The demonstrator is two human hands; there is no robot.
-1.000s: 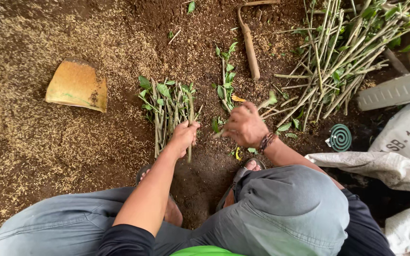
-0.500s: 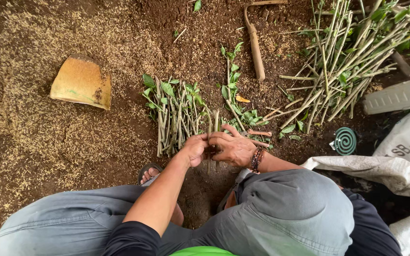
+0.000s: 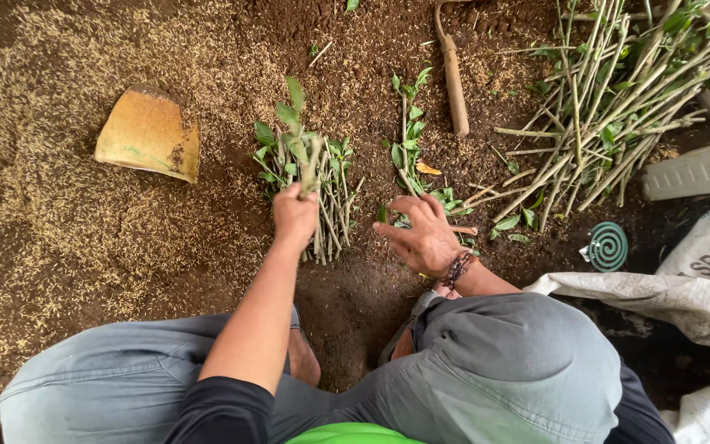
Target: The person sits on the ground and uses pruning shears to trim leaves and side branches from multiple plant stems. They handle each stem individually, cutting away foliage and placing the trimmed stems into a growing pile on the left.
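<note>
My left hand [image 3: 295, 217] is closed around a green leafy cutting [image 3: 304, 146] and holds it over a small pile of trimmed cuttings [image 3: 329, 205] lying on the brown soil. My right hand [image 3: 423, 237], with a beaded bracelet at the wrist, is spread open just above the soil, touching nothing I can make out. A few leafy sprigs [image 3: 409, 136] lie on the ground just beyond its fingers. My knees in grey trousers fill the lower part of the view.
A large heap of long green stems [image 3: 618, 107] lies at the upper right. A wooden tool handle [image 3: 454, 78] rests on the soil. A curved orange-brown shard [image 3: 149, 134] sits on the husk-covered ground at left. A green coil [image 3: 607, 246], white sacks [image 3: 700, 279] and a grey tray edge [image 3: 696, 170] are at right.
My hands were together low at the soil; now the left has lifted away holding a cutting over the pile, and the right has opened and moved right.
</note>
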